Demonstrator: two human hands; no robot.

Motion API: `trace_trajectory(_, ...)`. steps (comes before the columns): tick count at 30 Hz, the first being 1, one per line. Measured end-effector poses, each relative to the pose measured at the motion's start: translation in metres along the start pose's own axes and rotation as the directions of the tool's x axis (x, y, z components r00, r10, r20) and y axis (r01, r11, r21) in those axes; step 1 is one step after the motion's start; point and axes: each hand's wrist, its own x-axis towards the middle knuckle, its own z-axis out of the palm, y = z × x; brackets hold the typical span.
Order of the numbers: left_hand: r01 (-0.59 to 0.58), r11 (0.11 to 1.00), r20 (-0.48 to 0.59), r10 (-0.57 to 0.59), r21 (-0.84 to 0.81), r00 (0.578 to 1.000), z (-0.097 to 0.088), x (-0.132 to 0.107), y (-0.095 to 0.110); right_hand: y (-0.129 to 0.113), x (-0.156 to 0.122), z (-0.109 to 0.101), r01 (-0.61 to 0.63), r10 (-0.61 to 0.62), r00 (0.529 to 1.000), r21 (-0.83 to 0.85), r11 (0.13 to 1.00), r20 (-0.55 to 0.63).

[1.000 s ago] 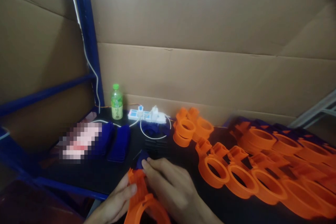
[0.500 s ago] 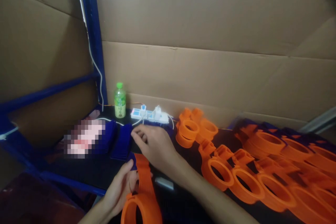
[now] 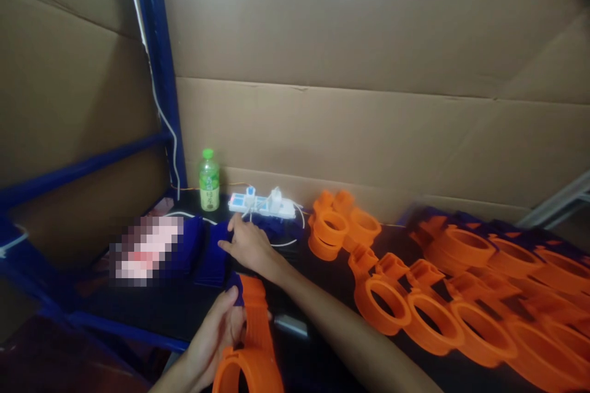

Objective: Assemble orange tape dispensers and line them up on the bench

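My left hand [image 3: 220,325] is closed around an orange plastic part [image 3: 256,313] with a strap-like upper section and a large ring at its lower end. A dark blue piece [image 3: 235,287] lies against the top of that part, under my left thumb. Above and to the right, my right hand [image 3: 251,244] reaches out with its fingers apart and nothing visible in them. Its fingertips are close to a stack of dark blue flat pieces [image 3: 212,256]; whether they touch it I cannot tell.
Many orange ring parts [image 3: 433,325] lie in rows at the right, some with blue pieces. A smaller orange group [image 3: 329,227] stands at the back. Behind are a power strip [image 3: 262,206] with white cables and a green-capped bottle [image 3: 209,181]. A cardboard wall [image 3: 345,129] closes the back.
My right hand has moved slightly left and its fingers have spread toward the blue stack. My left hand keeps the orange part at about the same place.
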Motion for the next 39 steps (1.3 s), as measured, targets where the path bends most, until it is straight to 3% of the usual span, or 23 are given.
trace_trajectory(6, -0.058, 0.998, -0.033, 0.057, -0.022, 0.998, -0.006, 0.004, -0.004, -0.004, 0.001, -0.003, 0.048, -0.049, 0.998, -0.005, 0.999, -0.045)
trace_trajectory(11, -0.13, 0.991, -0.077, 0.131, 0.013, 0.988, -0.011, 0.007, -0.007, -0.006, -0.009, -0.033, 0.089, -0.09, 0.987, -0.014, 0.996, -0.131)
trace_trajectory(15, -0.181, 0.983, -0.013, 0.182, 0.042, 0.983, -0.011, 0.008, -0.006, 0.003, -0.038, -0.064, 0.103, -0.106, 0.968, -0.025, 0.994, -0.229)
trace_trajectory(18, -0.241, 0.97, 0.04, 0.24, 0.034, 0.97, -0.008, 0.007, -0.005, 0.013, -0.074, -0.077, 0.151, -0.178, 0.914, -0.103, 0.983, -0.365)
trace_trajectory(24, -0.288, 0.957, 0.101, 0.283, 0.031, 0.954, -0.005, 0.006, -0.004, 0.021, -0.141, -0.074, 0.325, -0.391, 0.833, -0.227, 0.918, -0.391)
trace_trajectory(30, -0.296, 0.953, 0.087, 0.289, 0.071, 0.953, -0.011, 0.01, -0.007, 0.015, -0.163, -0.07, 0.449, -0.549, 0.737, -0.321, 0.834, -0.395)
trace_trajectory(39, -0.3, 0.948, 0.108, 0.289, 0.11, 0.951, -0.02, 0.012, -0.011, 0.01, -0.168, -0.068, 0.439, -0.562, 0.762, -0.38, 0.814, -0.322)
